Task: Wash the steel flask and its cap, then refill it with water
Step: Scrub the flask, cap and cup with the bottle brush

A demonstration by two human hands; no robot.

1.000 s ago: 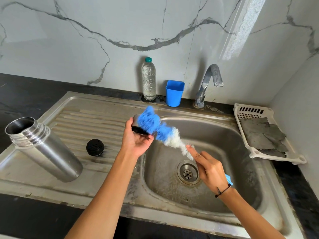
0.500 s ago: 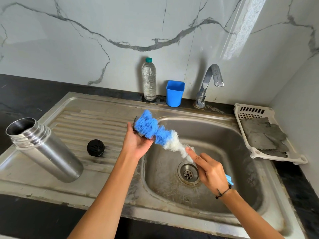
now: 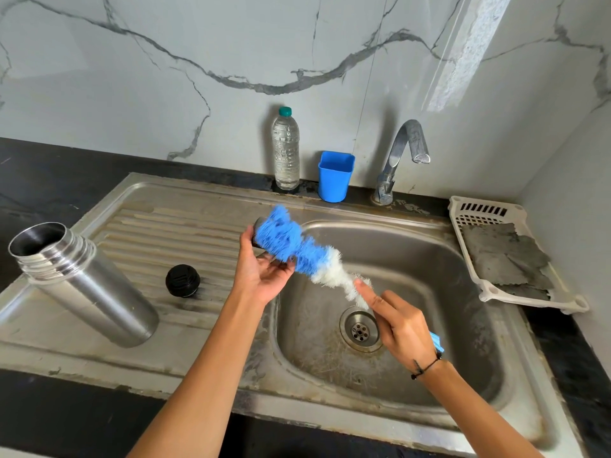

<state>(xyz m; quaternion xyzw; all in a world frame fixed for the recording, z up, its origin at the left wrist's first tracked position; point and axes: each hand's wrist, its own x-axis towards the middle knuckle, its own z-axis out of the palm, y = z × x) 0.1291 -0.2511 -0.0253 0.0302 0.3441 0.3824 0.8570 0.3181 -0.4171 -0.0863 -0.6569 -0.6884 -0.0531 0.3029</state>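
At the centre of the frame, over the near-left rim of the sink basin [image 3: 429,266], the left hand [image 3: 261,276] grips a steel cup-shaped cap [image 3: 259,231], mostly hidden behind the blue bristles of a bottle brush [image 3: 297,247]. The right hand [image 3: 401,322] is curled round the brush handle, forefinger stretched along the white bristles. So the cap scrub appears under way.

At the left of the frame the steel flask [image 3: 82,285] stands open and untouched on the ribbed drainboard [image 3: 158,233], with a black stopper [image 3: 182,280] just beside it. Whether either has been washed cannot be told. The tap [image 3: 401,150], upper right of centre, runs no water. Rinsing and refilling seem still to come.
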